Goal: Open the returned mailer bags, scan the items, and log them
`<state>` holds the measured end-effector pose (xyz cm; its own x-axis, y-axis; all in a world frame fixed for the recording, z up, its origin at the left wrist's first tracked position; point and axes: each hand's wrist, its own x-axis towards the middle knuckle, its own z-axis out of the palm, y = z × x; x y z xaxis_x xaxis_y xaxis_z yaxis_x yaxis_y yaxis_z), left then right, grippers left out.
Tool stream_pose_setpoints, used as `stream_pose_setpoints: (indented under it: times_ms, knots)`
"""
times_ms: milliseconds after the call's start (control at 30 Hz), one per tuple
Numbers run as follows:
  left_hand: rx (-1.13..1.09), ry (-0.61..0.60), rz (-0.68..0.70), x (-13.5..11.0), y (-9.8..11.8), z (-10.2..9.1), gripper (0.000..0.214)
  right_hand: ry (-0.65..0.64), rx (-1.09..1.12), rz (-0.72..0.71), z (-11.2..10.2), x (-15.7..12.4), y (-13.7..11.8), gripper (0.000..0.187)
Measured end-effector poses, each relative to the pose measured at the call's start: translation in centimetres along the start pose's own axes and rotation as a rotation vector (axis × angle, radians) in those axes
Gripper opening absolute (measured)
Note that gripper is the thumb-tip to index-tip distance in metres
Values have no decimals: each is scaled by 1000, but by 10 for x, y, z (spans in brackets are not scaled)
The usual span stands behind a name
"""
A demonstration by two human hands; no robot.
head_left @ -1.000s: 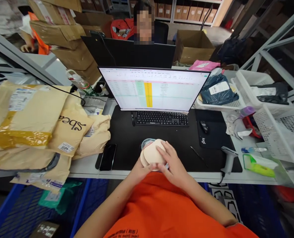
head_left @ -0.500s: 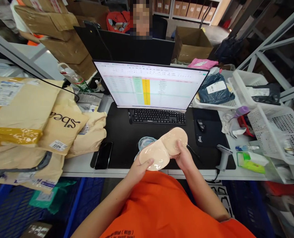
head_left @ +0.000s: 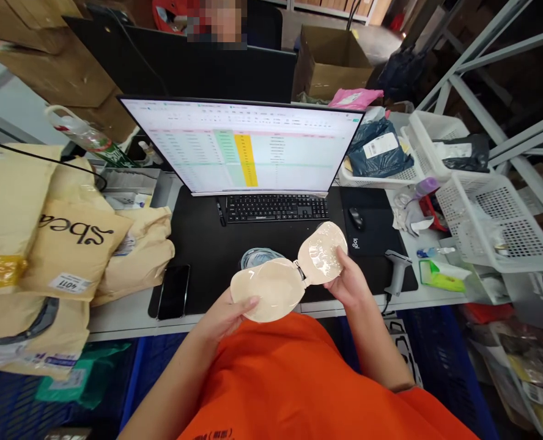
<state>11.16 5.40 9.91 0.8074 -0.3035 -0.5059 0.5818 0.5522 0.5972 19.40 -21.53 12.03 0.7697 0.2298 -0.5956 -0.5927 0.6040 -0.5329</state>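
A beige stick-on bra [head_left: 271,287] is stretched out above the front of the desk, its two glossy cups joined by a small clasp in the middle. My left hand [head_left: 228,313] pinches the outer edge of the left cup, thumb on top. On the other side my right hand [head_left: 350,282] grips the right cup, with its thumb on the cup's face and fingers underneath. Just behind the left cup lies a clear bluish plastic pack [head_left: 258,254], partly covered by the bra.
A monitor [head_left: 253,146] and keyboard [head_left: 276,208] stand behind. Parcels [head_left: 70,244] are piled left, near a phone [head_left: 173,292]. To the right are a mouse [head_left: 356,218], a barcode scanner [head_left: 397,272] and white baskets [head_left: 496,220].
The two cups have been drawn apart, so the clasp between them now shows. The bra has turned, and both cups' shiny faces show more. The head view has shifted rightward.
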Motion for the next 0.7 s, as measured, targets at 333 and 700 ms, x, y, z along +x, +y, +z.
stream_pose_setpoints:
  times_ms: [333, 700]
  knots:
    - [155, -177, 18, 2, 5, -18, 80, 6, -115, -148, 18, -29, -5, 57]
    - [215, -190, 23, 8, 8, -25, 66, -32, -139, -126, 21, -35, -6, 58]
